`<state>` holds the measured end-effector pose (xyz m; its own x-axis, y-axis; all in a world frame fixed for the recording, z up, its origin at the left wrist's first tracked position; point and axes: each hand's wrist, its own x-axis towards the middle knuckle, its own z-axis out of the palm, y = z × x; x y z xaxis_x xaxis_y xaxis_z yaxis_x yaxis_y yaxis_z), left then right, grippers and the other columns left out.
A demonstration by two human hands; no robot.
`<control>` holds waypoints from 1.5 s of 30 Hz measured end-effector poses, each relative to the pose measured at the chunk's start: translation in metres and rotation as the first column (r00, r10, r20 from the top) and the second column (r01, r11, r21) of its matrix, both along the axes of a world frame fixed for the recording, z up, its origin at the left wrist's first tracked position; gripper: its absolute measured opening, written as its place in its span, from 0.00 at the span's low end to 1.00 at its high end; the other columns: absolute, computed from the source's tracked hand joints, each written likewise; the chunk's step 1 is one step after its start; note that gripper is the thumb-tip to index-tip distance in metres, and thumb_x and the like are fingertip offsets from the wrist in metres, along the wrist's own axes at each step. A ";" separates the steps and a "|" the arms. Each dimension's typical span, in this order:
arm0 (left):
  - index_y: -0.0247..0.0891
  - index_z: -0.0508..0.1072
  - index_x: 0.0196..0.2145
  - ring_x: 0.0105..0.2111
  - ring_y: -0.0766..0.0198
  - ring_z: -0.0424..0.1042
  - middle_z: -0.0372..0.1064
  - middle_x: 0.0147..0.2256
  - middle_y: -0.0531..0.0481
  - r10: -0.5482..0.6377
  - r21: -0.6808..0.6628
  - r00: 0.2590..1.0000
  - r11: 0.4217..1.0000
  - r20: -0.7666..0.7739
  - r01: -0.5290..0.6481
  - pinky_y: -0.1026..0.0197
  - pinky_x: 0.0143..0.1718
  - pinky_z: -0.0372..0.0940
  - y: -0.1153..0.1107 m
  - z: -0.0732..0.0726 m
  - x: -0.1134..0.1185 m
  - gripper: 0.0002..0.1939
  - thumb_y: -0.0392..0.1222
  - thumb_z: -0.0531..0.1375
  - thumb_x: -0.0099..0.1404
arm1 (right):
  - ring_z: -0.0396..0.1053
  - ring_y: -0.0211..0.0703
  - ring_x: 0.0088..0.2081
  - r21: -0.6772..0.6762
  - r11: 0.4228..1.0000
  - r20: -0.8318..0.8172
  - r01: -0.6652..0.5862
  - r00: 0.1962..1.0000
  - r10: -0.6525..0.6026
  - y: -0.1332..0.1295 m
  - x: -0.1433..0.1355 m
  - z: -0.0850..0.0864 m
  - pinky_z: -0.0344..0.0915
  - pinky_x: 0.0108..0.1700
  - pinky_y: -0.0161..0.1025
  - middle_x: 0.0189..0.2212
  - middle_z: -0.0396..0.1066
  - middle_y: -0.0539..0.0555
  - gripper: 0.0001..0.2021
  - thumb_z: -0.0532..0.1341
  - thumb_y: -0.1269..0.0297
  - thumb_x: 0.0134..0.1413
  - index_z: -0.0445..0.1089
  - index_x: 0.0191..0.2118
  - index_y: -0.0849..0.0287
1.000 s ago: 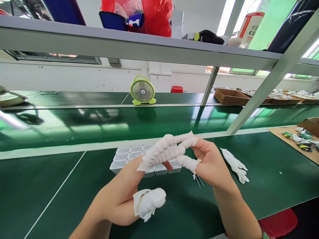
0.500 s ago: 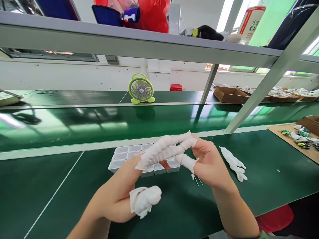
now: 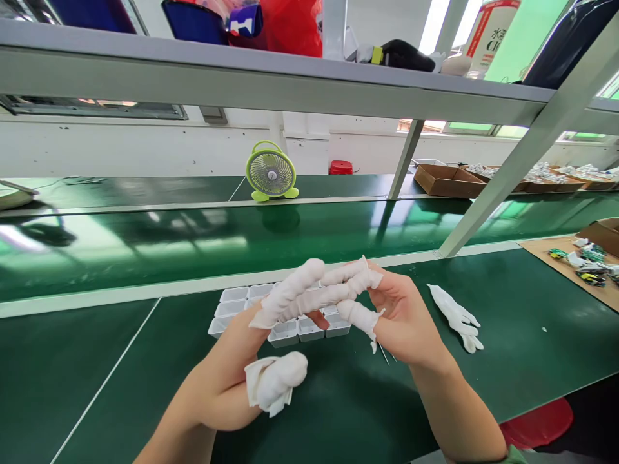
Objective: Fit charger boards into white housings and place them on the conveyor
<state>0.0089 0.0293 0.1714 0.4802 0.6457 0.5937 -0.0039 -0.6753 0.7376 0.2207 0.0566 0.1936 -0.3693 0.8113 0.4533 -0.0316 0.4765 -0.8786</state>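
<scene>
White finger covers [image 3: 285, 296] are worn on digits of both hands, which are raised together above a green work surface [image 3: 362, 415]. On the left hand [image 3: 220, 390], the thumb and the extended fingers are covered; the thumb is spread well apart from the fingers, and nothing is grasped by this hand. A bare fingertip is seen below the covered fingers. The right hand [image 3: 403, 316] is closed in a pinch: a covered left fingertip is held between its covered thumb and fingers. Whether only the cover or also the finger inside is gripped cannot be told.

A white compartment tray [image 3: 312, 336] is located behind the hands and is partly hidden by them. Thin metal prongs [image 3: 383, 354] are visible below the right thumb, their upper part being hidden. A white glove [image 3: 455, 318] is laid flat to the right. Small parts [image 3: 590, 263] are placed on a cardboard sheet [image 3: 556, 251] at the far right.
</scene>
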 end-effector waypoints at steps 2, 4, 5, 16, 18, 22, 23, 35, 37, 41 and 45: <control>0.50 0.48 0.71 0.58 0.46 0.69 0.68 0.59 0.42 0.024 -0.008 0.999 1.000 0.021 -0.024 0.40 0.60 0.62 0.001 -0.002 0.000 0.33 0.48 0.54 0.73 | 0.74 0.50 0.48 -0.014 1.000 0.000 -0.002 1.000 0.002 0.000 -0.001 -0.001 0.67 0.54 0.51 0.42 0.79 0.53 0.03 0.68 0.63 0.57 0.76 0.32 0.52; 0.53 0.49 0.70 0.53 0.49 0.72 0.66 0.61 0.44 0.067 -0.029 0.996 0.997 0.059 -0.065 0.40 0.58 0.64 0.002 -0.003 -0.001 0.32 0.48 0.54 0.73 | 0.74 0.49 0.47 -0.033 0.999 0.017 -0.016 1.000 0.016 -0.001 -0.002 -0.002 0.67 0.53 0.51 0.42 0.79 0.53 0.03 0.67 0.64 0.57 0.75 0.32 0.52; 0.54 0.50 0.70 0.50 0.50 0.73 0.66 0.61 0.45 0.081 -0.043 0.993 0.996 0.080 -0.078 0.40 0.56 0.66 0.002 -0.003 -0.001 0.31 0.49 0.54 0.73 | 0.74 0.49 0.46 -0.043 0.999 0.028 -0.019 0.999 0.020 -0.002 -0.002 -0.002 0.68 0.53 0.51 0.42 0.78 0.53 0.04 0.67 0.65 0.57 0.75 0.31 0.52; 0.55 0.54 0.69 0.55 0.44 0.70 0.72 0.54 0.45 0.023 -0.062 0.998 0.998 0.052 -0.020 0.37 0.56 0.66 -0.002 -0.007 0.005 0.28 0.49 0.52 0.73 | 0.75 0.48 0.45 -0.114 0.993 -0.019 -0.004 1.000 0.002 -0.006 -0.003 -0.004 0.71 0.50 0.47 0.42 0.78 0.52 0.05 0.69 0.62 0.56 0.78 0.39 0.51; 0.56 0.55 0.68 0.56 0.44 0.69 0.72 0.54 0.45 0.027 -0.026 0.999 0.999 0.030 -0.026 0.37 0.55 0.66 -0.002 -0.007 0.007 0.27 0.49 0.52 0.73 | 0.74 0.48 0.47 -0.099 0.995 -0.043 -0.004 0.999 0.000 -0.006 -0.004 -0.004 0.69 0.52 0.48 0.42 0.78 0.53 0.04 0.69 0.61 0.56 0.78 0.37 0.52; 0.55 0.55 0.68 0.54 0.45 0.71 0.72 0.54 0.45 0.034 -0.035 0.999 0.999 0.030 -0.033 0.38 0.54 0.67 -0.004 -0.008 0.006 0.28 0.50 0.52 0.72 | 0.74 0.49 0.46 -0.072 0.997 -0.030 -0.025 0.999 0.023 -0.007 -0.004 -0.001 0.69 0.52 0.50 0.40 0.79 0.53 0.05 0.69 0.59 0.56 0.78 0.35 0.52; 0.56 0.55 0.68 0.53 0.45 0.72 0.72 0.54 0.45 0.041 -0.039 0.998 0.998 0.037 -0.040 0.38 0.54 0.68 -0.004 -0.008 0.004 0.29 0.50 0.53 0.72 | 0.74 0.49 0.45 -0.062 0.998 -0.025 -0.027 0.999 0.026 -0.007 -0.003 0.000 0.68 0.52 0.50 0.40 0.79 0.53 0.04 0.69 0.59 0.56 0.78 0.33 0.52; 0.54 0.52 0.69 0.54 0.44 0.71 0.73 0.52 0.44 0.045 -0.095 0.992 0.995 0.120 -0.034 0.36 0.52 0.68 -0.007 -0.003 0.001 0.31 0.53 0.53 0.71 | 0.75 0.48 0.44 -0.113 0.992 -0.044 -0.058 0.998 0.054 -0.010 -0.008 -0.002 0.71 0.50 0.48 0.39 0.79 0.53 0.09 0.69 0.59 0.55 0.78 0.42 0.52; 0.55 0.54 0.69 0.55 0.43 0.70 0.74 0.49 0.44 0.041 -0.070 0.998 0.997 0.043 -0.038 0.37 0.53 0.67 -0.005 -0.005 0.002 0.30 0.54 0.53 0.71 | 0.75 0.48 0.44 -0.104 0.993 -0.059 -0.059 0.997 0.053 -0.010 -0.009 -0.001 0.71 0.50 0.47 0.40 0.79 0.53 0.08 0.69 0.57 0.56 0.78 0.40 0.52; 0.57 0.55 0.68 0.50 0.45 0.72 0.74 0.48 0.44 0.040 -0.040 0.999 0.998 0.019 -0.039 0.42 0.47 0.70 -0.004 -0.007 0.002 0.28 0.54 0.52 0.71 | 0.74 0.49 0.45 -0.079 0.997 -0.038 -0.001 0.999 -0.002 -0.010 -0.008 -0.003 0.70 0.50 0.48 0.40 0.79 0.54 0.07 0.70 0.56 0.54 0.79 0.36 0.52; 0.57 0.55 0.67 0.43 0.52 0.74 0.72 0.52 0.44 0.090 -0.034 0.995 0.995 0.031 -0.089 0.44 0.46 0.71 -0.006 -0.002 0.000 0.27 0.51 0.51 0.73 | 0.74 0.48 0.45 -0.085 0.996 -0.030 0.010 0.999 -0.013 -0.008 -0.004 -0.002 0.69 0.51 0.48 0.41 0.79 0.53 0.05 0.70 0.59 0.54 0.78 0.33 0.53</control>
